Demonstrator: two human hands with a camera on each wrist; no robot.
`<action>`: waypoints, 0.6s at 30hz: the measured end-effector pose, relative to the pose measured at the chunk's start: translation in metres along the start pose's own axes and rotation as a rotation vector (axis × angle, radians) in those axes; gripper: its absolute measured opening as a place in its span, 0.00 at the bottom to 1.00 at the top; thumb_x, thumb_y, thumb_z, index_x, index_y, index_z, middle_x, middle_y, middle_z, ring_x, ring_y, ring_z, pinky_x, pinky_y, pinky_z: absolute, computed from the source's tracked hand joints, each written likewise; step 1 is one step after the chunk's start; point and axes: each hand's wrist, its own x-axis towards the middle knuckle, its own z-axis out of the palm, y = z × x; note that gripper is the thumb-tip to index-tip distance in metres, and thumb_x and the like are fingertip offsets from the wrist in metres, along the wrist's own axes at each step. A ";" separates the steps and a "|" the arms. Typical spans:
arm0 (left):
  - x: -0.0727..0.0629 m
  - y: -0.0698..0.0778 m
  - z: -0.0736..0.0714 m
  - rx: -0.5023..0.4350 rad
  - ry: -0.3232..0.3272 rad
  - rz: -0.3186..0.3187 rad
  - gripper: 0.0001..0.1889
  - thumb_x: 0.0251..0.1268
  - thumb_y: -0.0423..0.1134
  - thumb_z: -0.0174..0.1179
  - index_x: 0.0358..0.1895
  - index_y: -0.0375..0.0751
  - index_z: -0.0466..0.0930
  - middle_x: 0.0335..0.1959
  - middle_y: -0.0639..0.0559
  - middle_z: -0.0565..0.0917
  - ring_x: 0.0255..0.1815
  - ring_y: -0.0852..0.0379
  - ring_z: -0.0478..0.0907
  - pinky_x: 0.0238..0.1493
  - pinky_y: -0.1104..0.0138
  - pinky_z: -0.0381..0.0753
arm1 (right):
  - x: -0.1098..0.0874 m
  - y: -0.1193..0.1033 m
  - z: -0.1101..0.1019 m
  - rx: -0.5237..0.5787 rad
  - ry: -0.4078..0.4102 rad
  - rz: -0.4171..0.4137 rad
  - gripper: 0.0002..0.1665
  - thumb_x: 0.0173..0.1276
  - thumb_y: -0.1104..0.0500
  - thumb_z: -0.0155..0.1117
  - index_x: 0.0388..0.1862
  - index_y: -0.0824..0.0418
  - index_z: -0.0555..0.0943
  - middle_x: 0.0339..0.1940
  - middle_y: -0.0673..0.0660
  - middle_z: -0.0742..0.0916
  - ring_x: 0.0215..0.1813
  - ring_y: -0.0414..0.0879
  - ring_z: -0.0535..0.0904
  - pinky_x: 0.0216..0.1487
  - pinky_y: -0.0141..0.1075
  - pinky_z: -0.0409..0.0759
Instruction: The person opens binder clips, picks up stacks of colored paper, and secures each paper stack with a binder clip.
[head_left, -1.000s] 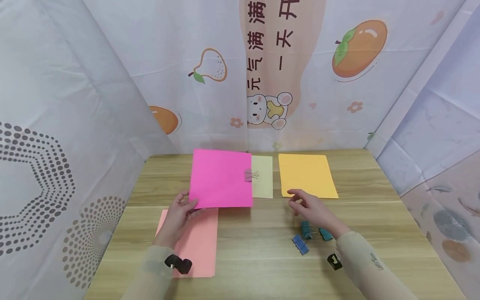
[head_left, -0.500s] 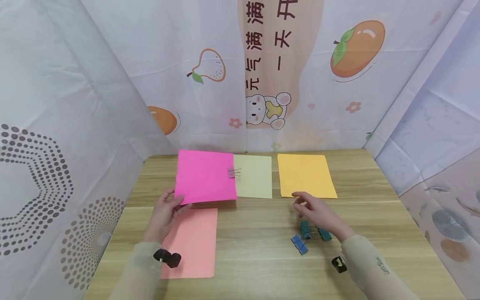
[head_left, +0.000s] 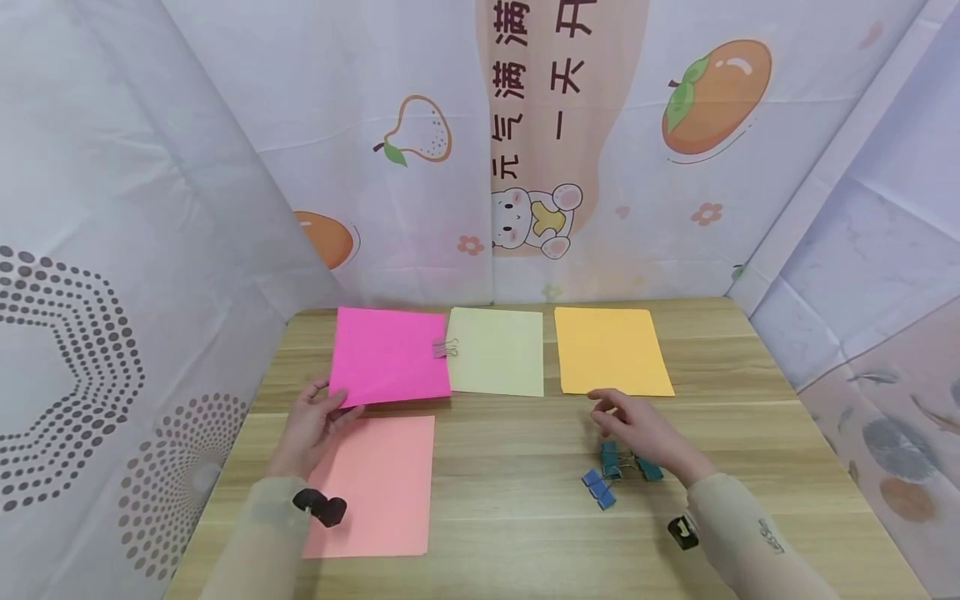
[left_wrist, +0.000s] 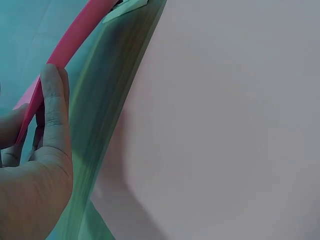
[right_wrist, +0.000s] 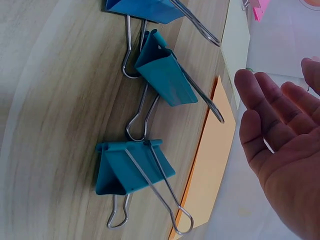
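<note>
A bright pink stack of paper (head_left: 390, 354) is tilted up at the back left of the table. My left hand (head_left: 303, 429) pinches its lower left corner between thumb and fingers. On the right edge of that stack sits a binder clip (head_left: 444, 348) with wire handles. My right hand (head_left: 641, 429) hovers with loosely bent fingers and holds nothing. Beneath and in front of it lie a blue binder clip (head_left: 599, 488) and two teal ones, the nearer teal clip (right_wrist: 165, 75) showing its wire handles in the right wrist view.
Pale yellow-green paper (head_left: 498, 352) and orange-yellow paper (head_left: 613, 350) lie along the back edge of the wooden table (head_left: 510, 492). Salmon-pink paper (head_left: 382, 492) lies at the front left, under my left forearm. A printed curtain (head_left: 420, 233) hangs behind.
My left hand has carried the clipped pink stack to the left and lowered it, uncovering more of the pale yellow-green paper. My right hand has drifted slightly right and toward me.
</note>
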 end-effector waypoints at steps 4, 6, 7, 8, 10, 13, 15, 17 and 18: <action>0.004 0.000 -0.006 -0.002 0.033 0.001 0.17 0.78 0.29 0.53 0.64 0.43 0.66 0.44 0.53 0.82 0.40 0.57 0.87 0.52 0.61 0.86 | 0.000 0.000 0.001 0.002 0.006 0.017 0.25 0.80 0.56 0.58 0.70 0.65 0.72 0.52 0.62 0.85 0.41 0.52 0.86 0.39 0.37 0.82; 0.006 0.000 -0.009 -0.017 0.046 -0.003 0.17 0.78 0.29 0.53 0.64 0.44 0.66 0.43 0.53 0.82 0.38 0.57 0.87 0.51 0.62 0.86 | -0.001 0.000 0.001 0.001 0.007 0.016 0.25 0.80 0.56 0.58 0.70 0.65 0.73 0.52 0.62 0.85 0.41 0.52 0.86 0.39 0.37 0.82; 0.007 0.000 -0.010 -0.021 0.052 -0.004 0.17 0.78 0.30 0.53 0.64 0.44 0.66 0.43 0.53 0.82 0.38 0.56 0.87 0.50 0.62 0.87 | -0.001 0.001 0.000 0.000 0.008 0.016 0.25 0.80 0.56 0.58 0.69 0.65 0.73 0.52 0.62 0.85 0.41 0.52 0.86 0.39 0.37 0.83; 0.008 0.000 -0.012 -0.026 0.058 -0.008 0.17 0.78 0.30 0.53 0.65 0.45 0.66 0.43 0.53 0.82 0.38 0.56 0.87 0.50 0.62 0.87 | -0.001 0.001 0.000 -0.001 0.009 0.017 0.25 0.80 0.55 0.58 0.69 0.65 0.73 0.52 0.61 0.85 0.41 0.51 0.86 0.39 0.37 0.82; 0.010 0.000 -0.014 -0.030 0.069 -0.016 0.18 0.78 0.32 0.54 0.65 0.46 0.66 0.43 0.54 0.83 0.39 0.57 0.87 0.52 0.63 0.86 | -0.002 0.002 0.000 0.000 0.007 0.012 0.25 0.80 0.55 0.58 0.69 0.66 0.73 0.52 0.62 0.85 0.40 0.51 0.85 0.39 0.36 0.82; 0.011 0.001 -0.016 -0.024 0.088 -0.025 0.21 0.78 0.34 0.55 0.68 0.47 0.64 0.45 0.54 0.82 0.44 0.58 0.86 0.56 0.63 0.84 | -0.002 0.003 0.001 -0.002 0.002 0.020 0.25 0.80 0.55 0.58 0.69 0.66 0.73 0.52 0.63 0.86 0.40 0.51 0.85 0.40 0.35 0.81; 0.012 0.002 -0.017 -0.028 0.100 -0.034 0.25 0.78 0.35 0.55 0.72 0.48 0.61 0.48 0.54 0.80 0.47 0.58 0.83 0.60 0.63 0.82 | -0.003 0.004 0.001 -0.001 -0.003 0.029 0.25 0.80 0.55 0.57 0.70 0.67 0.73 0.52 0.64 0.86 0.41 0.52 0.85 0.41 0.36 0.81; 0.012 0.004 -0.016 -0.027 0.113 -0.034 0.29 0.78 0.35 0.55 0.76 0.48 0.57 0.50 0.53 0.78 0.48 0.58 0.82 0.62 0.63 0.80 | -0.003 0.004 0.001 -0.003 -0.006 0.036 0.25 0.80 0.55 0.57 0.70 0.66 0.73 0.52 0.63 0.86 0.41 0.51 0.85 0.41 0.37 0.81; 0.012 0.004 -0.016 -0.025 0.120 -0.035 0.31 0.78 0.35 0.56 0.78 0.48 0.55 0.50 0.52 0.78 0.49 0.58 0.81 0.63 0.63 0.79 | -0.003 0.005 0.002 -0.008 -0.006 0.036 0.25 0.80 0.55 0.57 0.70 0.66 0.73 0.52 0.62 0.86 0.41 0.51 0.85 0.42 0.37 0.82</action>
